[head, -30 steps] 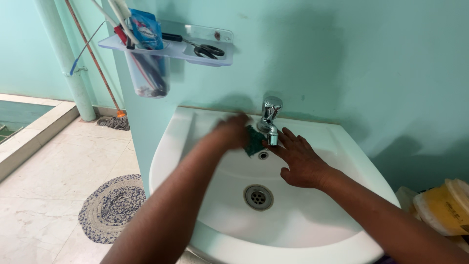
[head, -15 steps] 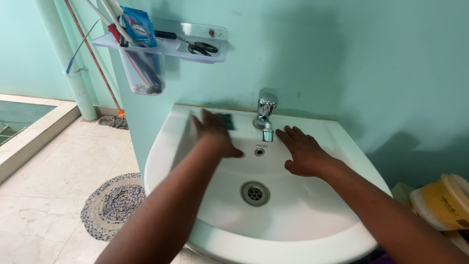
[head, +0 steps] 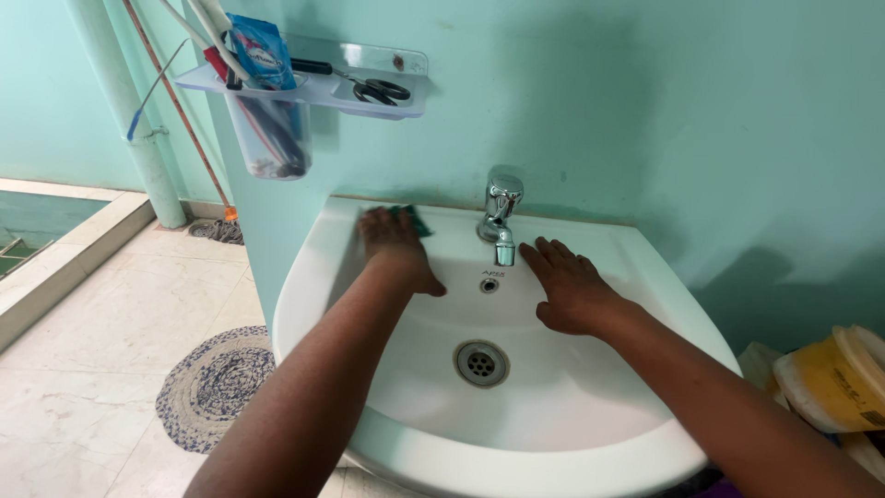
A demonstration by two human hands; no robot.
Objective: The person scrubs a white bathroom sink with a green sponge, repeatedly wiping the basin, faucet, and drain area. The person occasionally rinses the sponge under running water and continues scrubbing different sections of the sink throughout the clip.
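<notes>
The left hand (head: 392, 242) lies flat and pressed down on a green scrub pad (head: 412, 219), with the fingers spread over it, so only a small green corner sticks out past the fingertips. The pad sits on the back ledge of the white sink (head: 590, 443), up in the left corner, close to the wall. The right hand (head: 562, 286) is open and flat, with fingers stretched out. It rests on the inside slope of the sink, just to the right of the shiny tap (head: 501, 210), and it holds nothing. The tap stands between the two hands. Below the tap is a small overflow hole (head: 489, 286), and lower down is the round drain (head: 479, 361). On the wall above hangs a clear shelf (head: 323, 88) with black scissors (head: 373, 88), a blue packet (head: 261, 53) and a cup holding toothbrushes (head: 267, 138). A round woven mat (head: 214, 387) lies on the tiled floor to the left. A mop (head: 214, 229) leans by a green pipe (head: 120, 101). A yellow tub (head: 834, 378) sits at the far right. Since a moment ago, the left hand has slid the pad a little further left along the ledge, away from the tap. The right hand has stayed in the same spot.
</notes>
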